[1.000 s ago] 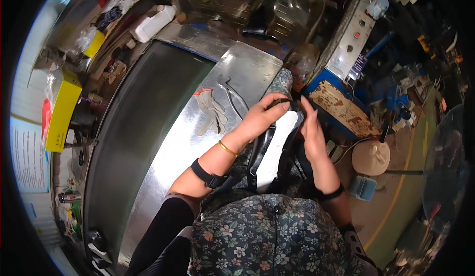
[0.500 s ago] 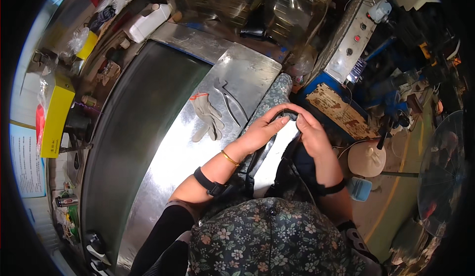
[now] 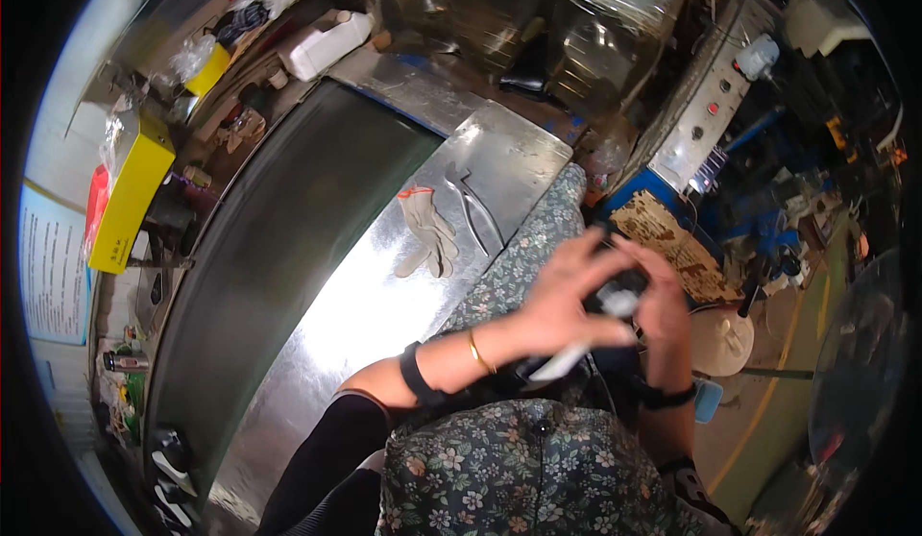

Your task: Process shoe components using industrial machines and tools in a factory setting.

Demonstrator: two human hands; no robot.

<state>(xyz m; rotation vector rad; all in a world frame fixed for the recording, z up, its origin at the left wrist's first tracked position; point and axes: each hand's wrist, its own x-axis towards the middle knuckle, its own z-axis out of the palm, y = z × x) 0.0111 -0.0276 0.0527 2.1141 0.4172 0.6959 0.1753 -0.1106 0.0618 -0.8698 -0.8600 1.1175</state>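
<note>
My left hand (image 3: 569,296) and my right hand (image 3: 663,298) are raised over my lap, both smeared by motion. Their fingers curve round a dark piece with a pale patch (image 3: 617,296), which looks like part of a black-and-white shoe. Below my left thumb a white strip (image 3: 561,364) shows, apparently of the same piece; the hands hide the rest. A grey work glove (image 3: 427,238) with an orange cuff lies on the metal table (image 3: 370,291), beside metal pliers (image 3: 465,188).
A dark belt (image 3: 288,219) runs along the table's left side. Black-and-white shoes (image 3: 173,461) stand at lower left. A yellow box (image 3: 133,195) and a white jug (image 3: 327,44) are farther left. A control panel (image 3: 706,104), a cream container (image 3: 720,341) and a fan (image 3: 855,363) stand at right.
Both hands have moved right from the piece's black edge, and my left hand now covers most of its long white face. The view has shifted a little, so the table appears farther right.
</note>
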